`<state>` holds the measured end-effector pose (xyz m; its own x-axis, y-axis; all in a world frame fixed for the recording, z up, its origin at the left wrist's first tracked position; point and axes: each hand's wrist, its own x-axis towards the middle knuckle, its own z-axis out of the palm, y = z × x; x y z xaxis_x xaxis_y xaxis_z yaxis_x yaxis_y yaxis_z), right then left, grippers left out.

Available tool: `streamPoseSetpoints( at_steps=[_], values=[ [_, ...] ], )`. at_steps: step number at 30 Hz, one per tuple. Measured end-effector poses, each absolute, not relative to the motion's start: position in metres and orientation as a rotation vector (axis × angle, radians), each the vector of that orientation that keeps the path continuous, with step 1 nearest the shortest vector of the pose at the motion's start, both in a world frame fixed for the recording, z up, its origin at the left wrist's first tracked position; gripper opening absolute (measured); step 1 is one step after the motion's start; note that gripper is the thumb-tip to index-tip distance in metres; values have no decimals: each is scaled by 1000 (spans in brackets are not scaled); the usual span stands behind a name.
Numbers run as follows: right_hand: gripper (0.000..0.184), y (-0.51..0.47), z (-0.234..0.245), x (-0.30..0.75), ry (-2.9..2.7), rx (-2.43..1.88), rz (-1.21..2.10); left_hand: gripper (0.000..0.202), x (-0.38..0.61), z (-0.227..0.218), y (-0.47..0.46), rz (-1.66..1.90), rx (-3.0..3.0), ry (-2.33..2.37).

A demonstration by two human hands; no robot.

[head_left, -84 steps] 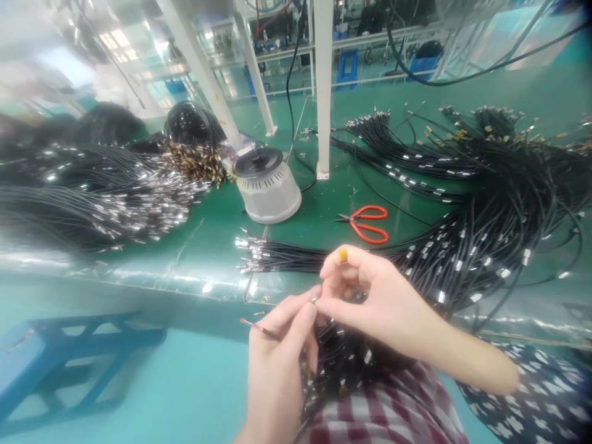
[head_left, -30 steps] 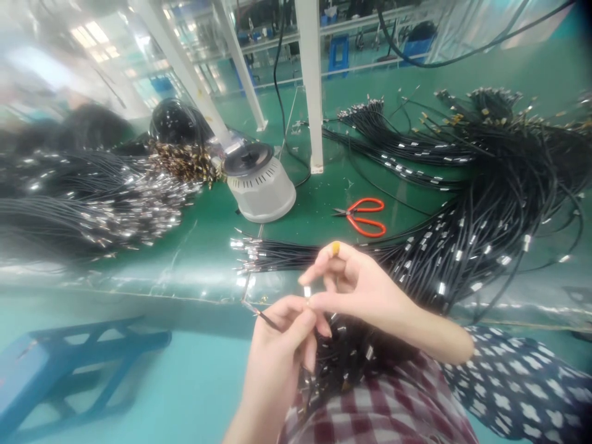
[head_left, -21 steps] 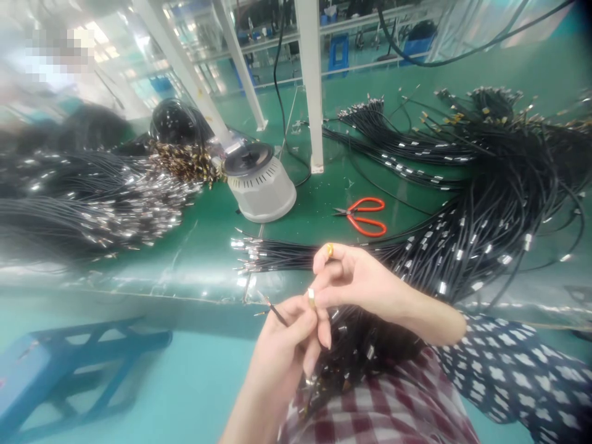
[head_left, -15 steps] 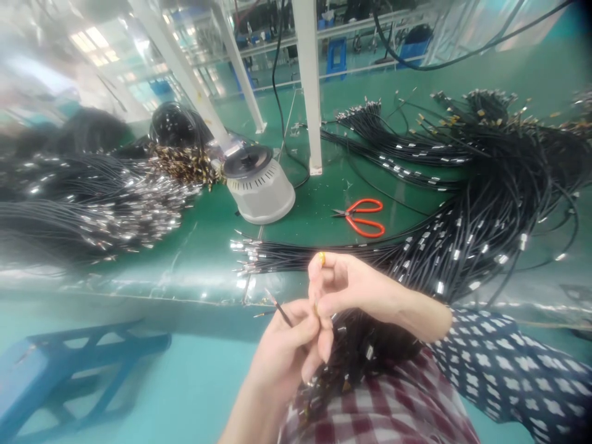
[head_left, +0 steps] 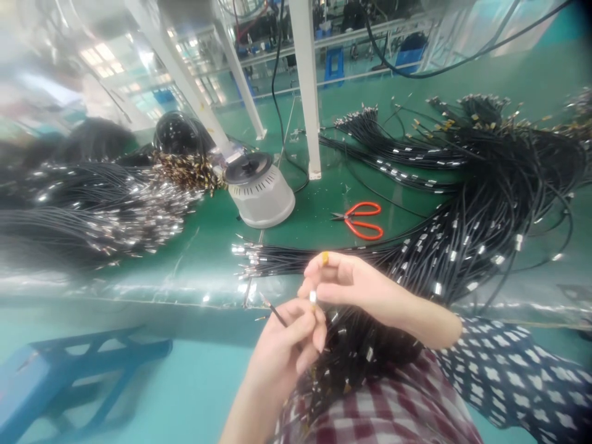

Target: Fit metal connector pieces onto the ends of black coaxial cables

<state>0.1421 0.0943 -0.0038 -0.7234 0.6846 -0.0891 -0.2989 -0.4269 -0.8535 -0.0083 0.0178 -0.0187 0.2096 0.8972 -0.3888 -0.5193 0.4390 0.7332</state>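
My left hand (head_left: 289,336) is closed around a thin black cable (head_left: 277,313), whose bare tip sticks out up and left past the thumb. Just above its fingertips is a small silver-white piece (head_left: 313,296). My right hand (head_left: 345,283) curls over from the right, thumb and fingertips at that piece, with yellow tape round one finger. Whether the piece is fixed to a cable is hidden by the fingers. Beneath both hands, more black cables (head_left: 370,339) lie in a bundle on the checked lap.
Orange-handled snips (head_left: 363,220) lie open on the green tabletop (head_left: 319,216). A grey round device with a black top (head_left: 261,197) stands left of them. Cable bundles spread at right (head_left: 485,179) and left (head_left: 92,203). White posts (head_left: 305,92) rise behind; a blue stool (head_left: 92,376) stands lower left.
My right fingers have loosened and lifted slightly from my left fingertips, and the silver-white piece now shows between the hands. My left hand keeps the cable. The view has shifted slightly.
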Motion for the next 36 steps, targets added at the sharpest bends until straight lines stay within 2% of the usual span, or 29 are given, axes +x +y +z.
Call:
streamPoseSetpoints(
  at_steps=[7,12,16,22,27,32,33,36],
  values=[
    [28,97,-7,139,-1074,-895,1763,19,1,11,-1,1448,658,1346],
    [25,88,-12,132,-1319,-817,2100,30,9,20,-12,1065,696,1136],
    [16,85,7,134,-1452,-819,1861,23,12,8,-3,832,604,1052],
    [26,80,28,135,-1502,-878,1884,30,19,-5,-3,799,533,1170],
    [28,82,20,137,-1394,-865,1970,18,11,6,-3,1029,807,1309],
    [20,89,19,149,-1629,-831,1760,20,-7,11,0,1031,927,1437],
    [25,91,19,152,-1681,-844,1714,20,-8,10,0,1033,901,1441],
    [62,95,22,162,-1811,-867,1819,19,-8,9,1,1083,870,1480]
  ],
)
